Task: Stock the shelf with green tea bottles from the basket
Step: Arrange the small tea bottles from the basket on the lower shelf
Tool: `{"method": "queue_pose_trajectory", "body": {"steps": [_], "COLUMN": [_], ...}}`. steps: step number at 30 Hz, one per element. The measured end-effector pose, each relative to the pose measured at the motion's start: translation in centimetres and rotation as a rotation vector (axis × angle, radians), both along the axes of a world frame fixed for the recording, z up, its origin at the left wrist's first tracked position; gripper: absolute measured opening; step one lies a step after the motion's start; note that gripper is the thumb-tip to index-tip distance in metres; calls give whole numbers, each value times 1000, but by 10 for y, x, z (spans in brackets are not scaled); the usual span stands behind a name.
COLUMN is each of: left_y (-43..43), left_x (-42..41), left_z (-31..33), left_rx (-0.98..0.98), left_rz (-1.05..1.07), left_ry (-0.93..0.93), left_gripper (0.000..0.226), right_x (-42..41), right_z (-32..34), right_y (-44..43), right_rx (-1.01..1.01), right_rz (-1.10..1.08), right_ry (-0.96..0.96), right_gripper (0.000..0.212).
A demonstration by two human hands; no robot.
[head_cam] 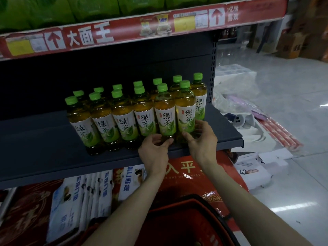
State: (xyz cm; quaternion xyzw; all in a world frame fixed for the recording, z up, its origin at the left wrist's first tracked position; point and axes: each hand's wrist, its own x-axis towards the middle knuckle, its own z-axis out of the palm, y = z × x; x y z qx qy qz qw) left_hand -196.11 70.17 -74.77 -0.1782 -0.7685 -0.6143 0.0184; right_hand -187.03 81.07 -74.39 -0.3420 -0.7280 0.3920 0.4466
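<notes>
Now left hand (154, 150), right hand (202, 141) grip front-row bottles (185, 118).

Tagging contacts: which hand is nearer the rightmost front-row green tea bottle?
Right. The right hand holds the base of that rightmost front-row green tea bottle; the left hand is one bottle over to its left, holding the neighbouring bottle at its base.
</notes>
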Motion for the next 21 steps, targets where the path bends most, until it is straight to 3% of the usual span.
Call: {"method": "queue_pose_trajectory", "body": {"steps": [5,13,21], "left_y": [7,6,-28], "left_x": [2,2,13], "left_z": [2,2,9], "left_rx": [2,18,-11], "left_rz": [21,11,-192], "left_ry": [0,-7,56], "left_gripper": [17,16,11], "right_x": [-9,-3,30], "right_z": [-4,1,16], "right_y": [6,7,-11], "right_rx": [12,-6,-43], "right_rz": [-11,46,91], "right_ry": [-2,-56,-114], "right_gripper": [49,50,21]}}
